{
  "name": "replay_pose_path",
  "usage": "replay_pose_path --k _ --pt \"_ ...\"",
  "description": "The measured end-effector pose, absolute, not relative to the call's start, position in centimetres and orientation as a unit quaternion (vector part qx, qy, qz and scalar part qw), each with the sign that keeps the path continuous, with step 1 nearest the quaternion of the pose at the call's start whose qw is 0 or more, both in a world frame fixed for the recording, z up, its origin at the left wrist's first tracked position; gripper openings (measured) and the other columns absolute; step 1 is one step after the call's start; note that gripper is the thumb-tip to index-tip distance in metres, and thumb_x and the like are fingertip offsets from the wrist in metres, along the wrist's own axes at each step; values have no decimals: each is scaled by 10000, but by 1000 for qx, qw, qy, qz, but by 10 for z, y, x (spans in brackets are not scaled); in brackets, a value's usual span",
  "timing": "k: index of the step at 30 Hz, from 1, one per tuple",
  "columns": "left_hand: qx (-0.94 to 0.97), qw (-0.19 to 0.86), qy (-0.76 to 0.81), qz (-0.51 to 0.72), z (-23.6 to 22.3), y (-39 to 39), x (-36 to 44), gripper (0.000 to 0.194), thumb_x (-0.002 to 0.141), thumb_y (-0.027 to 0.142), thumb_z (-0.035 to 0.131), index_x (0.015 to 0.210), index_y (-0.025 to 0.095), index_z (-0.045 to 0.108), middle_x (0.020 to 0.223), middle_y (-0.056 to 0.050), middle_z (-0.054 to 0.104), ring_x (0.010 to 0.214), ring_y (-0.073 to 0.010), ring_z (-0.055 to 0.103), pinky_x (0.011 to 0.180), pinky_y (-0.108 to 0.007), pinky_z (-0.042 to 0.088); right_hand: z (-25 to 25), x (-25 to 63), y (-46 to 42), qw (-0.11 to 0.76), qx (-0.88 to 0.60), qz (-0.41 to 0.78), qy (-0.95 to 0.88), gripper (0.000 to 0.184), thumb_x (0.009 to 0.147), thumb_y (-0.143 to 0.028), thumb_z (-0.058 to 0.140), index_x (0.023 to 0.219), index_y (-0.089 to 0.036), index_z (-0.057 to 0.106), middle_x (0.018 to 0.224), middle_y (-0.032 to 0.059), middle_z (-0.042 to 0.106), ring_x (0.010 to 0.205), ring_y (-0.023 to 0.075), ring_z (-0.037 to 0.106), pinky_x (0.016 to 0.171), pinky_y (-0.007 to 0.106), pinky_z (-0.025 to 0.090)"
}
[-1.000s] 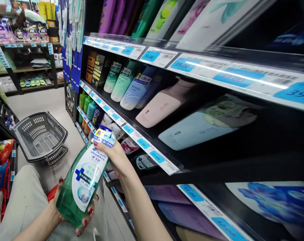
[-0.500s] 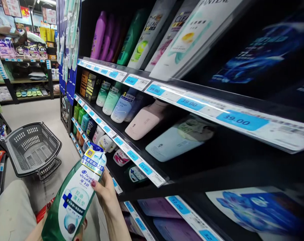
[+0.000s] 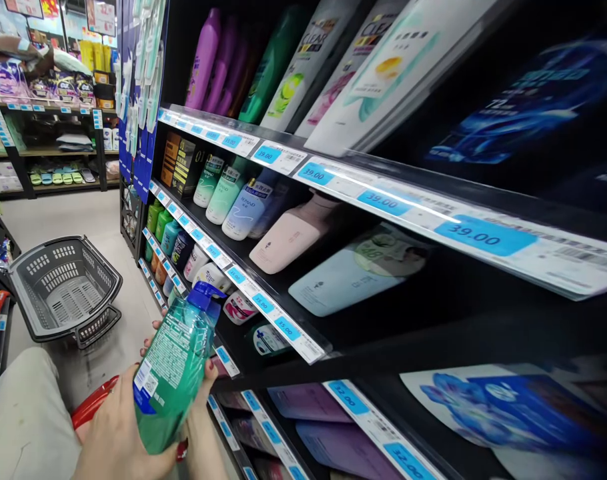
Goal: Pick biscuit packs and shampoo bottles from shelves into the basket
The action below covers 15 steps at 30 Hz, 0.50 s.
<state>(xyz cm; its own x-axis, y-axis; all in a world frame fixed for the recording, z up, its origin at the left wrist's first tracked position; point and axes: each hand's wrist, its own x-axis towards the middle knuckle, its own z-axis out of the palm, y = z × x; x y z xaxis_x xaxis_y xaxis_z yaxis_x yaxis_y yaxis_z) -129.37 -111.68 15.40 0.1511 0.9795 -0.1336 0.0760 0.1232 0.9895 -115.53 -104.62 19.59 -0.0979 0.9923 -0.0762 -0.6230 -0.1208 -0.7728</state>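
A green shampoo bottle with a blue pump top is held tilted in front of me, its back label of small print facing me. My left hand is closed around the lower part, its thumb by the base. Behind the bottle, my right hand supports it, with a dark red thumbnail at the right edge and fingertips showing past the left edge. The bottle covers most of the right hand's fingers.
A grey shopping basket stands on the floor to the left. Shelves of bottles with a price rail rise on the right, close to my hands. Something red lies by my knee.
The bottle has been turned from its front label to its back label. My left hand has come into fuller view around the base, and the right hand has moved lower behind it.
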Motion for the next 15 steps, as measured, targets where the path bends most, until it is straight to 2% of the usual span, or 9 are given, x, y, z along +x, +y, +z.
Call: replay_pose_path --k 3,5,7,8,10,11,13,14,15 --pt "570 466 560 381 152 -1134 -1287 974 584 346 790 1436 414 324 1441 -69 431 1347 -449 321 1061 -566 313 206 -1161 -1040 625 -282 690 -234 901 477 -890 471 1095 -258 641 805 67 635 761 263 600 743 430 489" --pt "597 391 605 351 158 -1138 -1283 987 562 400 775 1423 462 298 1432 -16 462 1329 -443 364 1009 -590 387 212 -1163 -1035 633 -223 716 -193 902 454 -855 548 1149 -283 608 761 19 600 600 188 515 669 386 477" --pt "615 378 612 324 167 -1131 -1286 911 531 423 768 1357 454 385 1268 -15 615 1159 -424 547 886 -554 490 216 -1163 -1029 630 -153 747 -147 888 443 -798 618 1178 -300 579 730 -18 565 505 128 395 574 327 432" --pt "615 390 611 310 172 -1122 -1292 790 548 432 744 1286 423 463 1110 -17 689 1019 -394 626 817 -516 522 216 -1163 -1027 628 -125 758 -122 876 445 -772 638 1180 -301 572 724 -27 557 488 112 353 533 297 397" --pt "592 409 633 287 176 -1093 -1316 469 655 448 636 1105 339 562 778 -2 704 763 -310 670 733 -440 535 215 -1161 -1023 626 -90 771 -76 843 461 -737 654 1171 -291 569 740 -28 560 492 101 333 487 259 332" --pt "557 373 680 297 174 -1074 -1333 349 728 453 541 1041 300 566 731 3 686 743 -284 668 752 -422 530 213 -1161 -1021 626 -81 773 -60 830 460 -729 660 1156 -284 575 750 -27 564 499 99 341 477 249 312" --pt "472 256 776 332 163 -1035 -1373 484 761 499 485 1158 222 491 912 -39 701 905 -277 666 859 -401 516 207 -1159 -1019 619 -73 781 -45 822 427 -721 684 1106 -265 596 766 -27 566 515 96 368 469 238 296" --pt "438 214 809 329 154 -1017 -1394 639 732 523 514 1241 145 430 1113 -123 652 1084 -323 600 960 -442 460 204 -1158 -1018 613 -71 785 -43 833 390 -722 701 1071 -252 611 765 -29 562 515 91 373 464 234 292" --pt "405 180 838 320 143 -1001 -1415 790 702 553 537 1280 39 375 1296 -254 513 1253 -417 446 1044 -542 348 200 -1157 -1016 609 -73 789 -44 853 343 -730 713 1035 -240 624 756 -33 555 509 86 371 454 232 288"
